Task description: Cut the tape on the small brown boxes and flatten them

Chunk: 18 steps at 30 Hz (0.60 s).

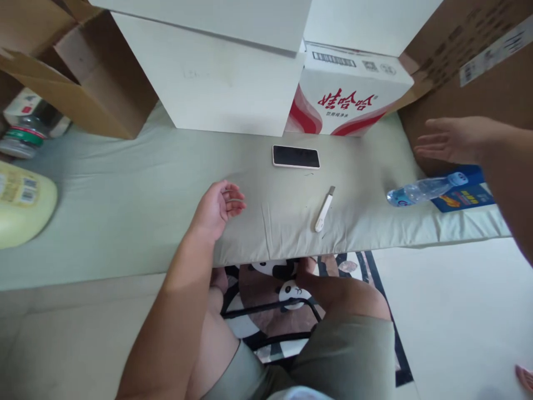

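Your left hand rests on the pale green mattress, fingers loosely curled and holding nothing. Your right hand hovers flat, fingers spread and empty, just above the water bottle.

Take that bottle as your landmark. It lies on its side near the mattress's right edge, its cap end over a blue packet, with a brown carton behind it. It looks like thin, clear plastic: light, a little springy and likely to roll, so grip it around the middle of the body.

Left of the bottle lies a small white utility knife. Farther left and back sits a phone, in front of the red-and-white box.
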Available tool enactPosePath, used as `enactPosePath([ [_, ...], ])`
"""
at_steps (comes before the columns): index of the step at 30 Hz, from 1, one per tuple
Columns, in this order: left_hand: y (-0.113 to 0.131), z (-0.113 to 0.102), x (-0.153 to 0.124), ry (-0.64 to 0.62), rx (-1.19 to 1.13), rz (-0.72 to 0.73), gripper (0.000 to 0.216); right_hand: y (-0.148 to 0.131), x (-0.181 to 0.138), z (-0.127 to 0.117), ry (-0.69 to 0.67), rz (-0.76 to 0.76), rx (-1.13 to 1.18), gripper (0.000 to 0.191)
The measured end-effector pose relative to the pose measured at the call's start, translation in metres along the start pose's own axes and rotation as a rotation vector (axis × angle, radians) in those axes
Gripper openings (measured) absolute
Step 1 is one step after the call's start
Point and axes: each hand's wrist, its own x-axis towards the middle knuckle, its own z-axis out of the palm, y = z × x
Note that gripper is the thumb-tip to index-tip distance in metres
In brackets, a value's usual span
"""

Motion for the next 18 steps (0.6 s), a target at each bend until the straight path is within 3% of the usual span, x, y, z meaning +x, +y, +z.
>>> enactPosePath([
  [4, 0.001, -0.008, -0.005, -0.024, -0.004, 0.026, 0.024, 0.004, -0.026, 0.018, -0.112, 0.138, -0.008, 0.022],
  [10, 0.007, -0.026, -0.016, -0.046, -0.104, 0.087, 0.024, -0.030, -0.084, 0.049, -0.301, 0.008, -0.094, 0.014],
  [14, 0.015, -0.039, -0.026, -0.041, -0.209, 0.080, 0.024, -0.070, -0.128, 0.107, -0.471, -0.186, -0.174, 0.005],
  [18, 0.026, -0.057, -0.034, -0.028, -0.265, 0.062, 0.025, -0.117, -0.173, 0.191, -0.612, -0.445, -0.246, 0.011],
])
